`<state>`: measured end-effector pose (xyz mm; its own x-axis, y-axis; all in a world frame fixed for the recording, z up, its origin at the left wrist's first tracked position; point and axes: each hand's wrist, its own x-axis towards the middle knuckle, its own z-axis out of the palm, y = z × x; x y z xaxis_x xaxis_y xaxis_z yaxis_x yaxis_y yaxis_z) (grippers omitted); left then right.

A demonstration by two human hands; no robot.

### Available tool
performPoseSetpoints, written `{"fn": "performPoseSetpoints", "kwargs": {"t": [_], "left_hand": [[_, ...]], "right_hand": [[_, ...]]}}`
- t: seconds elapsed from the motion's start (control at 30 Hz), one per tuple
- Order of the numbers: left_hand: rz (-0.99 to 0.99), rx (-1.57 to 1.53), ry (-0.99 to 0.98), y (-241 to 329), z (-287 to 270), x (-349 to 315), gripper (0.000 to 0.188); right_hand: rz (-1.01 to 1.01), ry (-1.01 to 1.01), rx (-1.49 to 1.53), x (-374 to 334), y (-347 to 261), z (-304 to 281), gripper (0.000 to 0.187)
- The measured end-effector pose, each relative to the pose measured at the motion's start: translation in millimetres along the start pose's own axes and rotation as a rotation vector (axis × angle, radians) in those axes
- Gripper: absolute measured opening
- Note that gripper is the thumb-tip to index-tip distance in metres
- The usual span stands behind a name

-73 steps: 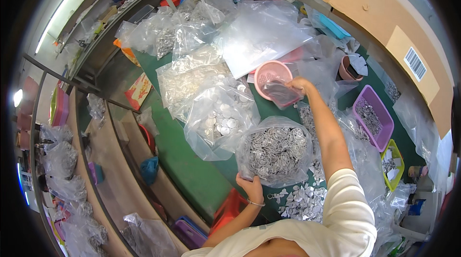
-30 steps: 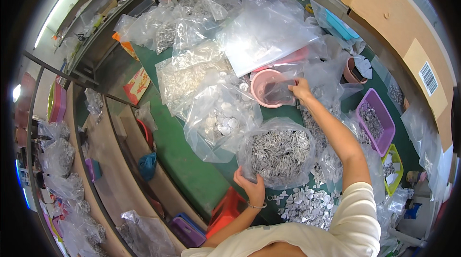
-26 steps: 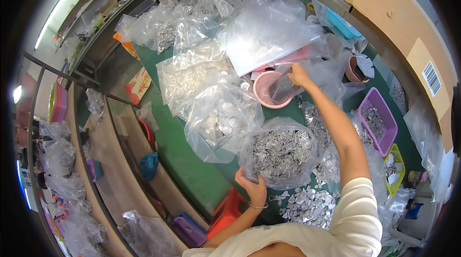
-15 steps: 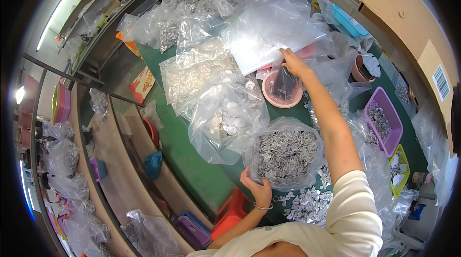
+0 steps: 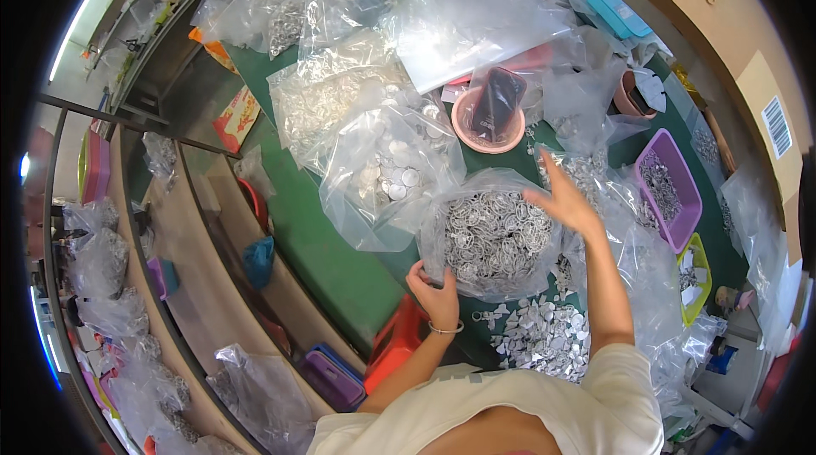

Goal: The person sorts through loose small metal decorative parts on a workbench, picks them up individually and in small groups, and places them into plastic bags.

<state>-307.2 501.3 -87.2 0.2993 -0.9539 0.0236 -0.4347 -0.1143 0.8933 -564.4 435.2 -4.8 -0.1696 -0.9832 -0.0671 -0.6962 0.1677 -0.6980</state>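
A clear plastic bag (image 5: 544,272), its mouth spread wide, stands in front of me full of silver ring-like metal pieces (image 5: 497,234). My left hand (image 5: 433,293) pinches the left side of this bag between thumb and fingers. Over the bag's upper right edge, my right hand (image 5: 568,197) has its fingers spread and nothing in it. Beyond the bag is a round pink bowl (image 5: 466,139), with a dark phone-like slab (image 5: 500,98) in clear plastic leaning inside it. Loose flat silver pieces (image 5: 544,336) lie in a heap on the near side of the bag.
Left of the bag lies another clear bag with silver discs (image 5: 398,179). A purple basket (image 5: 695,192) and a yellow-green basket (image 5: 701,293) of metal parts stand at the right. A red stool-like object (image 5: 395,340) is near my left forearm. A cardboard box (image 5: 722,5) fills the upper right.
My right hand has let go of the plastic around the dark slab in the pink bowl and come back toward the bag of metal pieces. My left hand stays at that bag's side.
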Motion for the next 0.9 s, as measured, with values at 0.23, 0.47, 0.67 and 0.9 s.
{"fn": "performPoseSetpoints", "kwargs": {"t": [0.23, 0.47, 0.67, 0.9], "left_hand": [[0.182, -0.076, -0.177, 0.6, -18.1, 29.4, 0.008], [0.177, -0.226, -0.173, 1.3, -24.1, 31.3, 0.016], [0.198, -0.392, -0.214, 40.7, -32.8, 37.1, 0.017], [0.201, -0.488, -0.286, 109.5, -63.6, 43.8, 0.015]], "right_hand": [[0.161, 0.298, -0.396, -65.7, 22.8, 38.8, 0.03], [0.213, 0.583, 0.095, -69.5, 14.0, 29.4, 0.018], [0.179, 0.626, 0.485, -76.6, -15.2, 11.6, 0.023], [0.133, 0.701, 0.815, -85.6, -73.3, -51.2, 0.024]]}}
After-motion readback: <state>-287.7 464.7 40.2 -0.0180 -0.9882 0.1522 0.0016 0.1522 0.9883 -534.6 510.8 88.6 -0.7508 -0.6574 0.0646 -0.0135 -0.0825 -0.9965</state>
